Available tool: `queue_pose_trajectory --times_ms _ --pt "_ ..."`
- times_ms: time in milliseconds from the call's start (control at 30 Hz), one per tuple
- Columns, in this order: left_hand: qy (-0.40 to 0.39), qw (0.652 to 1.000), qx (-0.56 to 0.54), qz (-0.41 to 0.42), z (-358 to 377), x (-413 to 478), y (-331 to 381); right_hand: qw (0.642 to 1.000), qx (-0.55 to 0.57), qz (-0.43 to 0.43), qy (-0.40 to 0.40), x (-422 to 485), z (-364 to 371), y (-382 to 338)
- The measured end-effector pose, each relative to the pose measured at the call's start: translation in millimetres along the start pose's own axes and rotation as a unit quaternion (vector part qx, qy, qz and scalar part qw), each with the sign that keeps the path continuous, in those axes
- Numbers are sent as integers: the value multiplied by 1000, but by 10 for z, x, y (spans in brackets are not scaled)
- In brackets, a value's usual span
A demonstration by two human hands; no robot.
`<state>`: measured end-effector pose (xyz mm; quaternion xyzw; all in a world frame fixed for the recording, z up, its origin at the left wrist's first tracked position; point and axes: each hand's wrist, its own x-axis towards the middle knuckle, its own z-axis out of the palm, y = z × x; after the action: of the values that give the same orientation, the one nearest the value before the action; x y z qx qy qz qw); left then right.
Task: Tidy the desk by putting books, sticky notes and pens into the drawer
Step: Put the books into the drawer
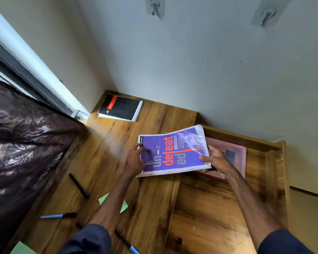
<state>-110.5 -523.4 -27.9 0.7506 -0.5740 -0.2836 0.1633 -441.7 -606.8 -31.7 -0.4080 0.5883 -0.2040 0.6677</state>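
A purple book (174, 153) with orange lettering is held by both hands, half over the desk edge and half over the open drawer (272, 173). My left hand (136, 162) grips its left edge and my right hand (217, 162) grips its right edge. A pink book (235, 153) lies in the drawer beneath it. A black spiral notebook (120, 107) sits at the desk's far corner. A black pen (79, 186), a blue-and-black pen (60, 215) and another pen (127, 241) lie on the desk. Green sticky notes (124, 206) sit under my left forearm.
The wooden desk (103, 158) stands against a grey wall with two hooks (155, 7). A dark patterned fabric (20, 143) lies along the desk's left side. Another green pad (21, 249) shows at the bottom left corner.
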Motion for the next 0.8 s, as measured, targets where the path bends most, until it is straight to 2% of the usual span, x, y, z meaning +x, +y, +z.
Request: queue_pose_trajectory --times_ms 67,133,200,233,333,467,633,800 --pt "74 994 -80 -21 85 -97 98 999 18 -27 -4 -95 -32 -20" --pt "107 975 -166 -104 170 -160 193 998 36 -48 -10 -193 -106 -36" --pt "96 948 -243 -181 206 -174 254 996 61 -57 -10 -283 -211 -29" --pt "81 938 -279 -191 200 -163 272 996 72 -60 -8 -322 -281 -12" --pt "49 922 -351 -158 116 -119 392 993 92 -71 0 -420 -510 35" --pt "29 941 -325 -93 80 -58 757 994 61 -67 59 -500 -849 178" --pt "-51 966 -250 -35 451 -3 1342 987 57 -6 153 -498 -1320 544" --pt "-118 966 -218 -66 1019 70 1779 964 52 57 254 -510 -1654 906"
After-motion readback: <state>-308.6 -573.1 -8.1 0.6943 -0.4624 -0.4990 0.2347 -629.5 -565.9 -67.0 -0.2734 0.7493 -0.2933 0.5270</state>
